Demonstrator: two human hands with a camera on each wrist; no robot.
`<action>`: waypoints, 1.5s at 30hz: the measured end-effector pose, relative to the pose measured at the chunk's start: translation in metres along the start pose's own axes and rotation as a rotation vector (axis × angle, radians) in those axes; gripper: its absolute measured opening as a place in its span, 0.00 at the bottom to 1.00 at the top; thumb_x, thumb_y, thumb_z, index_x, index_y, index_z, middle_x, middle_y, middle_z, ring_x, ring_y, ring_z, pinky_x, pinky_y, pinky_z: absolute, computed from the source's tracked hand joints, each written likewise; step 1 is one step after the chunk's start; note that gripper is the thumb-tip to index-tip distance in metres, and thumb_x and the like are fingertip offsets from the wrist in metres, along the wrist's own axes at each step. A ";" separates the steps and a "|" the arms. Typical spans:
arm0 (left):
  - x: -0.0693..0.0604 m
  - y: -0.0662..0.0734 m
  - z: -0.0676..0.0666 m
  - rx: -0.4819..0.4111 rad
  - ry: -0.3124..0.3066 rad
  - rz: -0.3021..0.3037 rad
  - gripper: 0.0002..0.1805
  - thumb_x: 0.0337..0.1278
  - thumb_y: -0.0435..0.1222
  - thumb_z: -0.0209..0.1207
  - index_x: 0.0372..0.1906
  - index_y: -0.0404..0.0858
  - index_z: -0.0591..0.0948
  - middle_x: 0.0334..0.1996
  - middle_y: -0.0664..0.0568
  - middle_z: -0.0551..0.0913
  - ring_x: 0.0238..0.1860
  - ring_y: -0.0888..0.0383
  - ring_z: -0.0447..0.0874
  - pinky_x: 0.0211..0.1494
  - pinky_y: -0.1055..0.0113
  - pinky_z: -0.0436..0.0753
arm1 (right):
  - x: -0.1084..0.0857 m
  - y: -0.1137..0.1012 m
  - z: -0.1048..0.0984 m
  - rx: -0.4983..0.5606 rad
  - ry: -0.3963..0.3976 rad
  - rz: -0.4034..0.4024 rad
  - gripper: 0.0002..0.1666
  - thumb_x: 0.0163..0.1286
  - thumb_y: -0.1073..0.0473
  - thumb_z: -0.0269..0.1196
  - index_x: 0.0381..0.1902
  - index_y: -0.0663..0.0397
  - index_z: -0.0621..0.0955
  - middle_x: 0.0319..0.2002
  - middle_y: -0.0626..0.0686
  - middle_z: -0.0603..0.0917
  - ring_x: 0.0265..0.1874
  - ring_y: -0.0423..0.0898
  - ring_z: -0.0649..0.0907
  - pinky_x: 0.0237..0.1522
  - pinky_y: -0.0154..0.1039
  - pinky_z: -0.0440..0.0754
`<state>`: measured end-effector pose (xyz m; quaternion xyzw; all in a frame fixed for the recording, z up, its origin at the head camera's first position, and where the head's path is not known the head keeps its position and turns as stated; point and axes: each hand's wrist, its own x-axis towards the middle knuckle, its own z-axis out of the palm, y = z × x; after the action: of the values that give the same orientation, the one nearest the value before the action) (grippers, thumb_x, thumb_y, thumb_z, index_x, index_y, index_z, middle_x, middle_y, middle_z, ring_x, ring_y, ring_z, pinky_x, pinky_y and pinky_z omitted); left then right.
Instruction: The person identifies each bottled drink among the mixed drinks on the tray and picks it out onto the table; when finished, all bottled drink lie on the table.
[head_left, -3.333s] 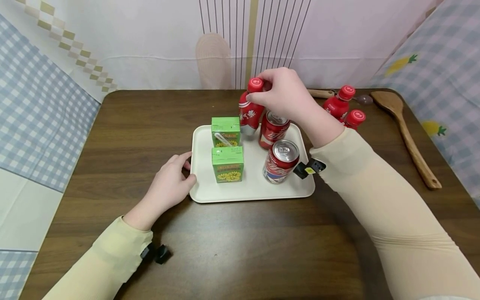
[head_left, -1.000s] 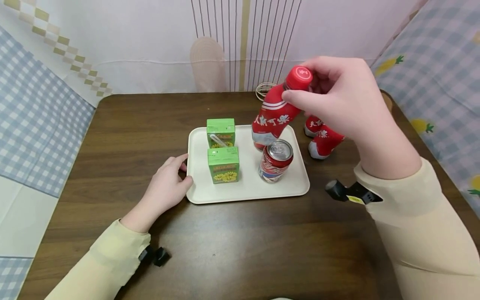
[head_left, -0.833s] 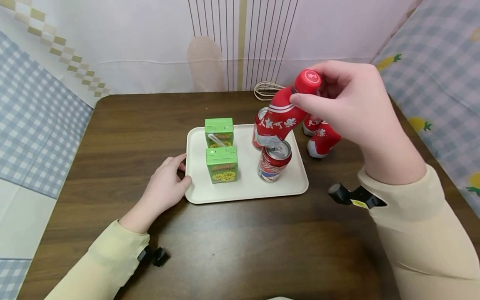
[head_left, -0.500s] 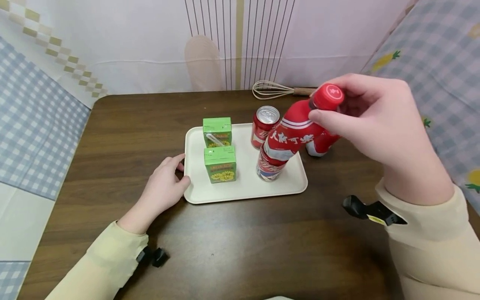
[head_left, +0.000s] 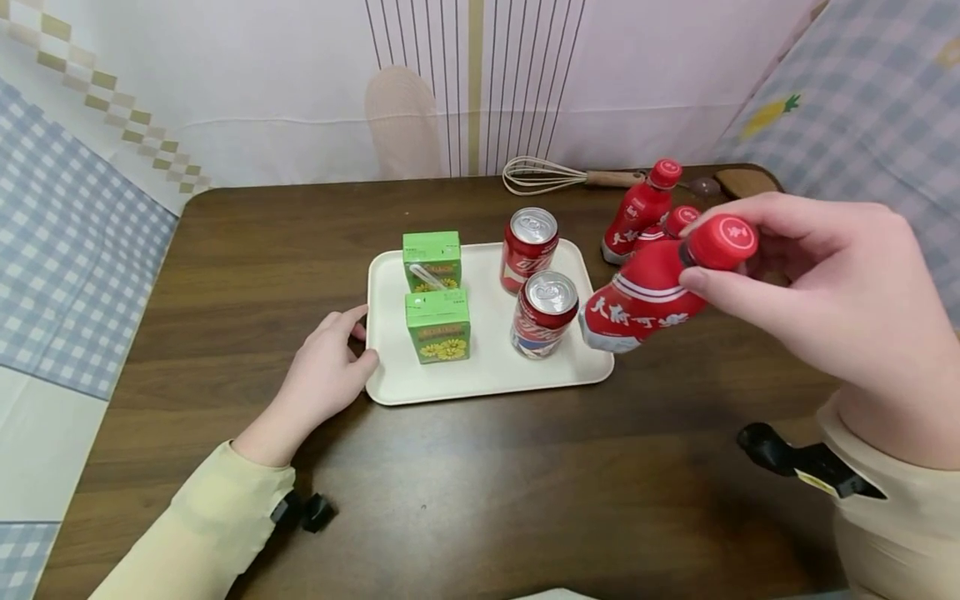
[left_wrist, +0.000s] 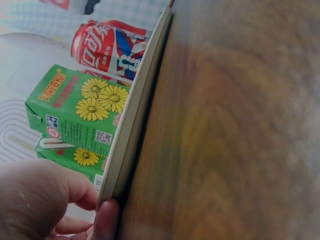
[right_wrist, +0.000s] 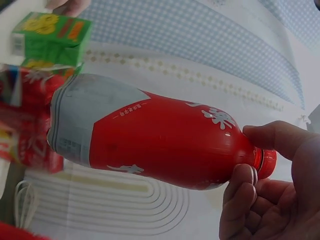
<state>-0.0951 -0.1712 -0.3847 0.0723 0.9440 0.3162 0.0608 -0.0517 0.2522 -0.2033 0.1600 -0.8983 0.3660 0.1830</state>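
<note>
My right hand point(head_left: 847, 292) grips a red cola bottle point(head_left: 637, 300) by its neck, just under the cap. The bottle hangs tilted in the air beside the tray's right edge, base toward the left; the right wrist view shows its red and grey label point(right_wrist: 165, 137). My left hand point(head_left: 326, 367) holds the left edge of a cream tray point(head_left: 480, 379), thumb and fingers at the rim point(left_wrist: 131, 125). On the tray stand two green drink cartons point(head_left: 438, 329), one with a straw on it, and two red cola cans point(head_left: 546, 312), all upright.
Two more red bottles point(head_left: 637, 212) stand behind the held bottle, one partly hidden. A whisk point(head_left: 543, 175) lies along the back edge, and a wooden utensil point(head_left: 746, 181) is at the back right corner. Something white point(head_left: 558, 595) shows at the bottom edge.
My right hand has carried the bottle from the tray's back, over the cans, rightward and toward me past the tray's right side. The left hand has stayed at the tray's edge.
</note>
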 end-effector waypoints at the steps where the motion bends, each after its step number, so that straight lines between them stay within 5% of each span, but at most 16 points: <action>1: 0.000 0.000 -0.001 -0.002 0.002 -0.001 0.34 0.62 0.34 0.54 0.74 0.31 0.69 0.49 0.44 0.76 0.35 0.54 0.81 0.40 0.60 0.79 | -0.001 0.003 -0.001 -0.006 -0.006 0.005 0.20 0.52 0.71 0.78 0.44 0.54 0.90 0.32 0.45 0.88 0.21 0.35 0.81 0.27 0.23 0.75; 7: 0.000 -0.001 -0.004 -0.004 0.018 0.001 0.34 0.62 0.34 0.55 0.74 0.31 0.69 0.49 0.43 0.77 0.34 0.54 0.82 0.40 0.60 0.79 | -0.006 0.017 -0.006 -0.036 -0.007 0.068 0.18 0.52 0.69 0.78 0.42 0.51 0.90 0.29 0.37 0.87 0.20 0.32 0.78 0.25 0.24 0.71; 16: 0.000 0.002 0.001 -0.009 0.000 -0.004 0.34 0.62 0.33 0.55 0.74 0.31 0.69 0.48 0.44 0.77 0.35 0.53 0.81 0.41 0.60 0.80 | -0.022 0.054 -0.006 -0.063 -0.053 0.279 0.15 0.59 0.63 0.76 0.45 0.49 0.88 0.27 0.32 0.84 0.22 0.32 0.79 0.26 0.23 0.72; 31: 0.000 0.002 0.001 -0.012 -0.005 -0.017 0.34 0.62 0.33 0.55 0.75 0.31 0.68 0.49 0.44 0.77 0.34 0.54 0.81 0.39 0.61 0.79 | -0.027 0.100 0.006 -0.159 -0.101 0.337 0.16 0.62 0.55 0.75 0.46 0.52 0.87 0.24 0.39 0.80 0.23 0.36 0.75 0.24 0.29 0.71; 45: 0.000 0.001 0.002 -0.006 0.005 -0.006 0.34 0.60 0.33 0.55 0.74 0.31 0.69 0.49 0.44 0.77 0.33 0.54 0.81 0.39 0.61 0.79 | -0.028 0.113 0.006 -0.195 -0.127 0.362 0.18 0.64 0.52 0.74 0.49 0.54 0.87 0.24 0.40 0.80 0.24 0.38 0.75 0.24 0.30 0.71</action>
<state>-0.0945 -0.1692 -0.3851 0.0683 0.9434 0.3192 0.0597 -0.0757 0.3293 -0.2871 0.0003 -0.9532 0.2935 0.0721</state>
